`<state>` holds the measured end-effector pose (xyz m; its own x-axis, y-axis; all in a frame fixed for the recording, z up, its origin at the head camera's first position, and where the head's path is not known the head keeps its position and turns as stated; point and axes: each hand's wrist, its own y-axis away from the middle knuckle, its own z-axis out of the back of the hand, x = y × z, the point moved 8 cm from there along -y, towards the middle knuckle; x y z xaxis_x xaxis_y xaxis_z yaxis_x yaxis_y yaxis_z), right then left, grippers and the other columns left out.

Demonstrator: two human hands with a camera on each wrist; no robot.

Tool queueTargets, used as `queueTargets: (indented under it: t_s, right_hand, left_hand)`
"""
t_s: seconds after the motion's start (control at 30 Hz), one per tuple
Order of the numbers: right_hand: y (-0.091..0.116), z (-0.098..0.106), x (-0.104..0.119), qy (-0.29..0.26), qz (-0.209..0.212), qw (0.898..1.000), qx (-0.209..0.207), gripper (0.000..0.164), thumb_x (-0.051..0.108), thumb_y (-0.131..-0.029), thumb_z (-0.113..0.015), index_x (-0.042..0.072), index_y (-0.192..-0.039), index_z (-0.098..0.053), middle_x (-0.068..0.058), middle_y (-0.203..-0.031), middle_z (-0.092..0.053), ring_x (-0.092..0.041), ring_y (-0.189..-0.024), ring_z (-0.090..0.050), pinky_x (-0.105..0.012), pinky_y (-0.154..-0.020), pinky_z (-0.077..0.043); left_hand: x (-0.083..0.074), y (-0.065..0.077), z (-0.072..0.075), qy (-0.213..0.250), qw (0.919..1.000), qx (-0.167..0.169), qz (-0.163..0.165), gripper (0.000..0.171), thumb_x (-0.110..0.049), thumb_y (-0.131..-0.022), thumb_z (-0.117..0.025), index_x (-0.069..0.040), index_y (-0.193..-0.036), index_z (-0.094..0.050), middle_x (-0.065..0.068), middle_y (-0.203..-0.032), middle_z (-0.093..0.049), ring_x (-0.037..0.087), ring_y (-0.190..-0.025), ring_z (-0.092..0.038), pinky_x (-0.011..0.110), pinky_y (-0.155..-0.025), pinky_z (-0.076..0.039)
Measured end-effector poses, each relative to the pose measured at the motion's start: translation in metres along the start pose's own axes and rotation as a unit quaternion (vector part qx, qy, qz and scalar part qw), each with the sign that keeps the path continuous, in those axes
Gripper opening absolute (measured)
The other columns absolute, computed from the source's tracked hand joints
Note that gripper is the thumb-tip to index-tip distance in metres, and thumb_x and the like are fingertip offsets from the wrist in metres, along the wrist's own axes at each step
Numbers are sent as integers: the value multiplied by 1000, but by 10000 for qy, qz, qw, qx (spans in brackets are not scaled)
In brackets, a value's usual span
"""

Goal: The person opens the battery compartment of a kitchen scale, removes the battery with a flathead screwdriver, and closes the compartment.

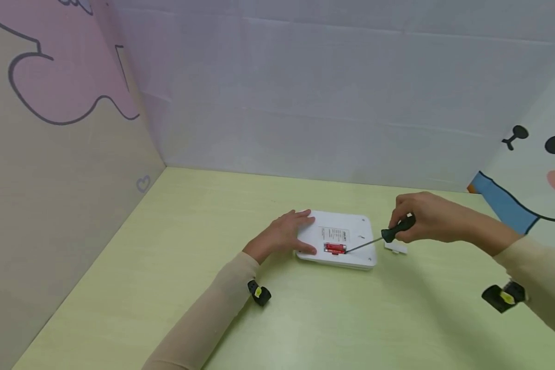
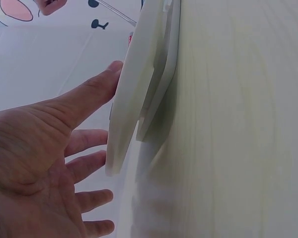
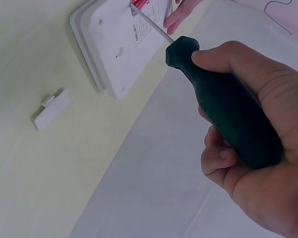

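Observation:
A flat white device [image 1: 315, 234], shaped like a small scale, lies with its labelled underside up. Red batteries [image 1: 335, 248] show in its uncovered slot. Along its left side, my left hand [image 1: 284, 235] rests with thumb and fingers spread; the left wrist view has the thumb [image 2: 92, 94] at the device's edge and the fingers straight. My right hand [image 1: 432, 216] grips the dark green handle of a screwdriver [image 3: 228, 109]. The screwdriver's thin metal shaft [image 1: 364, 245] slants down left, its tip right at the end of the batteries.
A small white battery cover [image 3: 52, 109] lies on the pale yellow table [image 1: 213, 216], just right of the device. Behind the table stands a whitish wall sheet [image 1: 296, 103], with cartoon-printed panels at both sides. A black wrist camera [image 1: 260, 294] sits on the left sleeve.

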<state>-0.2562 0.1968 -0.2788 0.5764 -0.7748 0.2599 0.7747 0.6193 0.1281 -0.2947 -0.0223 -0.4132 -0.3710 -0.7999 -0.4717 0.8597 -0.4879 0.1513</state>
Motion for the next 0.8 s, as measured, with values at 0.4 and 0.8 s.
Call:
queueTargets:
  t_s: [0.4,0.8]
  right_hand:
    - [-1,-3,3,241,186,9994,-188,11,15,-79,-77,23,-86,-74,9,-83,-52,-7,-72,-48,-26,-62,-44]
    - [32,-41,-54,-1400,270,9840,-1070,18,11,-83,-77,25,-93,-74,9,-90,-57,-2,-71,-53,-21,-59,-48]
  left_hand:
    - [1,-1,0,-316,9995,-43,16,89,-52,-77,-78,-21,-151,-39,-6,-163,-24,33,-151,-18,50,-121,-20]
    - [0,-2,-2,-263,9996,-42,0,89,-51,-78,-78,-21,-151,-40,-5,-163,-24,33,-151,-17,51,-121,-20]
